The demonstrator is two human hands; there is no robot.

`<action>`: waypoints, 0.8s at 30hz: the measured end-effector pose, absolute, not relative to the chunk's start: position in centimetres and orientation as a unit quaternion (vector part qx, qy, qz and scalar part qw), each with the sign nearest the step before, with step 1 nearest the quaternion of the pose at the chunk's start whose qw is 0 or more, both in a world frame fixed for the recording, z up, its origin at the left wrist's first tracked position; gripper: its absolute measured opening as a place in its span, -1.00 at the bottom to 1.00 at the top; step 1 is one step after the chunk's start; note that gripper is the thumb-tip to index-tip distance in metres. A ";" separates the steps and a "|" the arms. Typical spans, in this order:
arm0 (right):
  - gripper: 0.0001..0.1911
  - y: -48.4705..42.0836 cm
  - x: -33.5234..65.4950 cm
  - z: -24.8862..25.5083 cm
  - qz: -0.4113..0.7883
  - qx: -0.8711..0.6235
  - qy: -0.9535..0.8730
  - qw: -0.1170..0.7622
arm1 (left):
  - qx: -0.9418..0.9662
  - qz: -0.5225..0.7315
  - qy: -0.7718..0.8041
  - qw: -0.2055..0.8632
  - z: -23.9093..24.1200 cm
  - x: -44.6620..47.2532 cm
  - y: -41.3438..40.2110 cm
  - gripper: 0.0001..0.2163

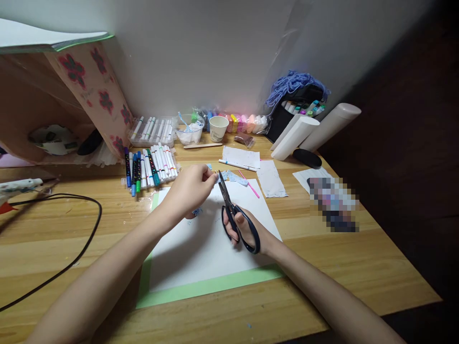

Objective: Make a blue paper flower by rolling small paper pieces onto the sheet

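My right hand [242,227] has its thumb and fingers through the black handles of a pair of scissors [225,193]. The blades point up and away from me, nearly closed. Thumb and finger of my left hand [195,188] pinch a small light-blue piece [216,177] right at the blade tips. What that piece is made of is too small to tell. Both hands are above a white sheet of paper [208,258] edged in green. Blue scraps [233,177] lie at its far edge, and a blue crumbly bit [197,211] shows below my left hand.
Markers [152,165] lie at the back left, near a clear bowl [189,133] and a paper cup [218,128]. A pink stick [249,184] and speckled white pieces [271,179] are beyond the sheet. White rolls [296,136] lean at right; a black cable [96,224] curves at left.
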State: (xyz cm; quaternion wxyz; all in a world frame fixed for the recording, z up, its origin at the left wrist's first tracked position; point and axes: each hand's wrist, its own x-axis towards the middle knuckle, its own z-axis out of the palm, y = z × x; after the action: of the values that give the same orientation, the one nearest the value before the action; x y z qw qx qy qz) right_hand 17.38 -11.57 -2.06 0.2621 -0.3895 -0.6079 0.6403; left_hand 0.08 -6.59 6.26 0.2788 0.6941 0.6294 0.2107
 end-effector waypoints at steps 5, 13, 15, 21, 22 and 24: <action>-0.21 -11.6 17.3 -1.5 0.626 -0.409 -0.616 0.246 | 0.693 0.210 0.632 0.275 6.1 0.1 -6.5 -0.72; -0.27 -11.6 17.1 -1.5 0.602 -0.405 -0.635 0.268 | 0.702 0.200 0.630 0.267 6.5 0.0 -6.3 -0.70; -0.29 -11.7 17.2 -1.5 0.594 -0.408 -0.637 0.275 | 0.703 0.198 0.627 0.271 6.5 -0.1 -6.3 -0.71; -0.31 -11.8 17.0 -1.9 0.583 -0.429 -0.632 0.278 | 0.703 0.188 0.616 0.300 6.5 -0.8 -5.8 -0.72; -0.30 -11.7 16.9 -2.1 0.601 -0.430 -0.614 0.277 | 0.706 0.185 0.613 0.304 6.5 -1.0 -5.6 -0.72; -0.25 -11.4 16.7 -2.3 0.666 -0.430 -0.547 0.270 | 0.710 0.176 0.609 0.306 6.3 -1.6 -5.1 -0.74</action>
State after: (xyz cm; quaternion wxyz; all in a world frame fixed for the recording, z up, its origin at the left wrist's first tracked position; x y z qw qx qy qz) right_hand 16.71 -11.38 -2.33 0.2696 -0.4302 -0.5470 0.6656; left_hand -1.55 -5.11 6.28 0.3063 0.7102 0.6089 0.1761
